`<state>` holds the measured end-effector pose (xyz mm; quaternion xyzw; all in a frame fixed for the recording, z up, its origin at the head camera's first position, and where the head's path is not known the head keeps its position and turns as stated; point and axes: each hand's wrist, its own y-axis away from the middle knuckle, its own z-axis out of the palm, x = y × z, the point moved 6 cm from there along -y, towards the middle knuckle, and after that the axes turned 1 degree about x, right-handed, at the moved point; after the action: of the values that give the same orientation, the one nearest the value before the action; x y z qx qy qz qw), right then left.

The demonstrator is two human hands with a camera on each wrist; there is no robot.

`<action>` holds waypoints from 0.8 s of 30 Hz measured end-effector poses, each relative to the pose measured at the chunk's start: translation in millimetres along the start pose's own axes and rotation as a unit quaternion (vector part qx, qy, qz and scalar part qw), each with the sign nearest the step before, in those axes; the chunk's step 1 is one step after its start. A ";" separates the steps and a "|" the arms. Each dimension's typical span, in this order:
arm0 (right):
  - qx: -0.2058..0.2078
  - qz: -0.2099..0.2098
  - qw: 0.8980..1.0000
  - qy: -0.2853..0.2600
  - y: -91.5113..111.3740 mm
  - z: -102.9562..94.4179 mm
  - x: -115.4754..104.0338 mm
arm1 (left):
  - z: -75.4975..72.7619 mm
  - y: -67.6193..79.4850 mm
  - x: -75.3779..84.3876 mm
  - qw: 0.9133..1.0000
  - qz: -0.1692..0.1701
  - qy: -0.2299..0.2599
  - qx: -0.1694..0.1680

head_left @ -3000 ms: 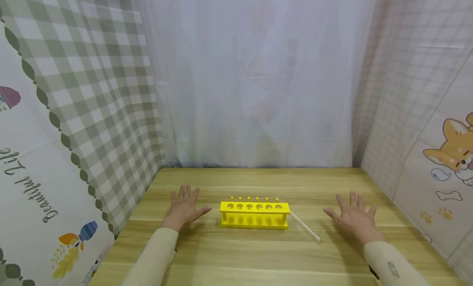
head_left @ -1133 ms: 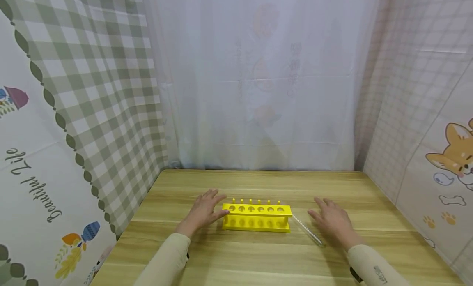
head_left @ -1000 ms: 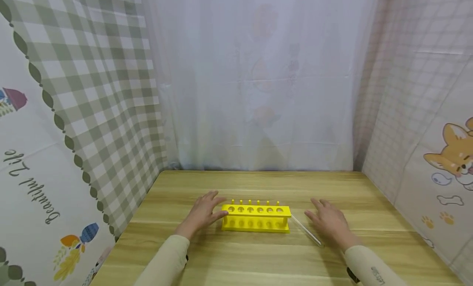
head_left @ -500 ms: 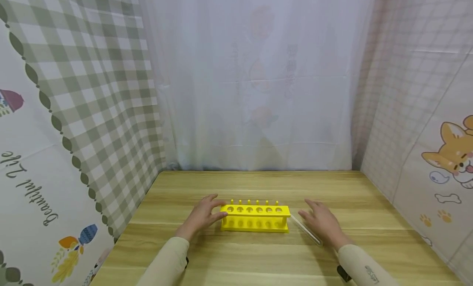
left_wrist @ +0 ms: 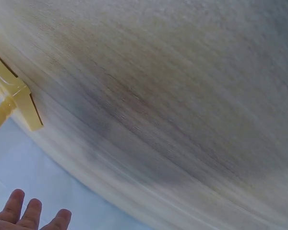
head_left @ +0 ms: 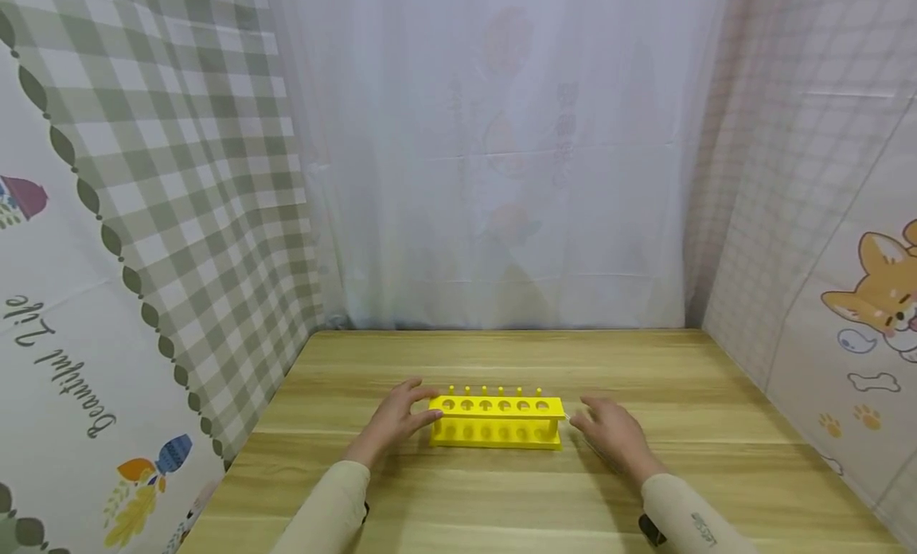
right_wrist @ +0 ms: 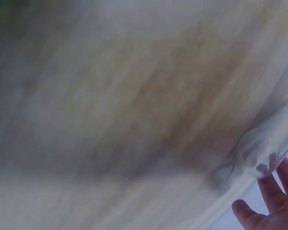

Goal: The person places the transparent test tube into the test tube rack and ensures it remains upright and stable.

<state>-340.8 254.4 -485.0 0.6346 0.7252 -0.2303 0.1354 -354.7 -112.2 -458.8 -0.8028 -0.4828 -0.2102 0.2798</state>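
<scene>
A yellow test tube rack [head_left: 496,408] stands on the table, with a row of round holes and upright pegs behind them. My left hand [head_left: 390,420] holds the rack's left end, thumb at the front and fingers at the back. Part of the rack [left_wrist: 12,91] shows in the left wrist view, above several fingers [left_wrist: 31,213]. A clear glass tube [head_left: 568,416] lies slanted beside the rack's right end, mostly covered by my right hand [head_left: 614,435]. In the right wrist view the tube's end [right_wrist: 257,153] lies close to my spread fingers [right_wrist: 273,194]; any contact is unclear.
The wood-grain table [head_left: 458,498] extends around the rack. A pale curtain [head_left: 501,180] hangs behind its far edge. Checked cloth [head_left: 193,140] bounds the left side, and a printed cloth [head_left: 802,220] with a cartoon dog bounds the right.
From lying spread on the table, both hands have moved inward. My left hand has come to the rack's left end and stayed there; my right hand has moved left over the glass tube.
</scene>
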 end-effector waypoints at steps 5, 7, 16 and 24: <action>-0.005 0.001 1.000 0.022 -3.9 7.1 -0.7 | 1.9 1.7 -2.7 1.000 -0.020 0.018 -0.012; -0.007 0.004 0.999 0.040 -5.3 9.3 -0.5 | 2.0 2.2 -2.8 0.999 -0.026 0.021 -0.014; 0.003 0.032 0.995 0.096 -6.1 6.6 -3.2 | 3.8 4.5 -2.7 0.998 -0.040 0.041 -0.013; -0.008 0.037 0.994 0.106 -5.9 3.0 1.3 | 3.6 4.9 -2.3 0.998 -0.047 0.044 -0.019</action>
<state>-347.1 253.5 -487.2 0.6811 0.7130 -0.1507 0.0714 -351.1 -113.2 -464.1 -0.7741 -0.5035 -0.2671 0.2754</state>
